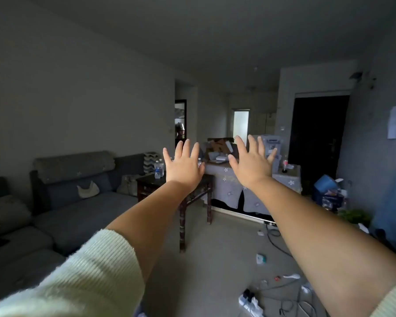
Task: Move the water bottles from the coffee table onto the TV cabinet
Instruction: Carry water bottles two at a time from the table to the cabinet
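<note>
Both my arms stretch forward at chest height. My left hand point(183, 165) and my right hand point(252, 163) are spread flat, backs toward me, and neither holds anything. Beyond my left hand stands a dark wooden coffee table point(146, 183). A clear water bottle point(158, 169) with a blue label stands on its far left part. My left hand covers much of the tabletop, so other bottles there are hidden. Behind it, a low cabinet point(249, 191) draped in a grey flowered cloth carries boxes and a red-capped bottle point(285, 164).
A grey sofa point(82, 202) fills the left side. Power strips, cables and small items point(252, 300) litter the floor at the lower right. A blue bin with clutter point(327, 191) and a potted plant point(354, 216) stand by the right wall near a dark door point(318, 138).
</note>
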Available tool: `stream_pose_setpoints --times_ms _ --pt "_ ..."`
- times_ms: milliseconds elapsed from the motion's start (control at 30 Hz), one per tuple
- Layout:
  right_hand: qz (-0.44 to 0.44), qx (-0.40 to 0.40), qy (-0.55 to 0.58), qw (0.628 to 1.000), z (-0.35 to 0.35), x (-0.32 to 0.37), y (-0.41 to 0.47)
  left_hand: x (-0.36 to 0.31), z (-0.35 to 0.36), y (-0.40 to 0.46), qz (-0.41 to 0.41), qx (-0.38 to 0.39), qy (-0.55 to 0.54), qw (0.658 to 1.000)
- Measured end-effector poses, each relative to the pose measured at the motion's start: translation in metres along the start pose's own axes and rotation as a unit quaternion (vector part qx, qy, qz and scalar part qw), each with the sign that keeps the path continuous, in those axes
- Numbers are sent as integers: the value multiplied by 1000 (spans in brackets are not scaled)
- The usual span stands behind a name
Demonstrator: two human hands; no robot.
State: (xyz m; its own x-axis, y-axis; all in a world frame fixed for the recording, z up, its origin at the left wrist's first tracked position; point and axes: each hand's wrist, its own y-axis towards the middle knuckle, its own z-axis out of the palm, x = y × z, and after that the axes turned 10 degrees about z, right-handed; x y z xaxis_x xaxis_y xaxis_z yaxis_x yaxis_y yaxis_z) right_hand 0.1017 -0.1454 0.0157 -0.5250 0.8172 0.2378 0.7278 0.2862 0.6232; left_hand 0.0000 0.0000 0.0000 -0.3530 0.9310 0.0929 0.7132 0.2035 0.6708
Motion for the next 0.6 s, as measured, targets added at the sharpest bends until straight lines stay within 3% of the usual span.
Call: stream_pose_setpoints --times_ms 600 --pt "14 207 -96 974 148 -53 -86 -24 129 -90 -50 203 -47 977"
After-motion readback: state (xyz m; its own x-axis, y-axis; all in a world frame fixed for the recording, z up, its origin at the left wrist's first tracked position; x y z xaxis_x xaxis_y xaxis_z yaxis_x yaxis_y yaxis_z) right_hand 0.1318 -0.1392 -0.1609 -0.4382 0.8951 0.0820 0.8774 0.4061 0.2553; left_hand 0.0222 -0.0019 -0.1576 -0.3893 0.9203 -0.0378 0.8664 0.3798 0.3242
